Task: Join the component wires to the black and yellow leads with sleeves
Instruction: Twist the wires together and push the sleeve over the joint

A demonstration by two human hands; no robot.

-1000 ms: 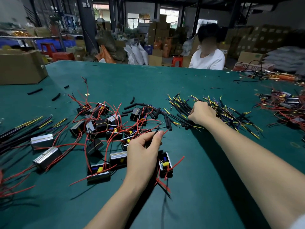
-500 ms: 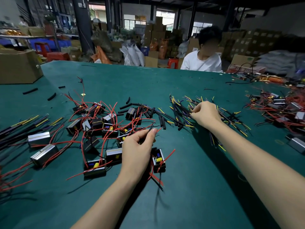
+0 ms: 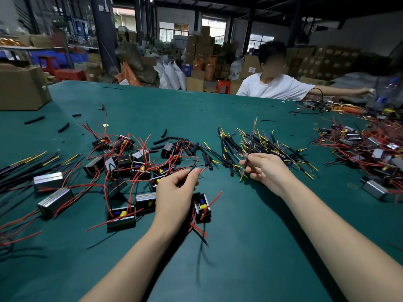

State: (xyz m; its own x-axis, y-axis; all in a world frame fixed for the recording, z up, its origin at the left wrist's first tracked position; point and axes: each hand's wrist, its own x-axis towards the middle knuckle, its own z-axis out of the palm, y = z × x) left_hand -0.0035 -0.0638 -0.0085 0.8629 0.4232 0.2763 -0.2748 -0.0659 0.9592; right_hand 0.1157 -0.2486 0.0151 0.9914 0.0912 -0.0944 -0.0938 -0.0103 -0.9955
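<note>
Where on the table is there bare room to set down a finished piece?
Bare green table lies between the forearms and nearest the wearer, and in the far strip before the seated person. Crowded: the component pile on the left, the lead pile at centre, more components on the right.

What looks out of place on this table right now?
Nothing looks damaged or spilled. A few black sleeve pieces lie stray at far left on the green table, apart from the component pile.
</note>
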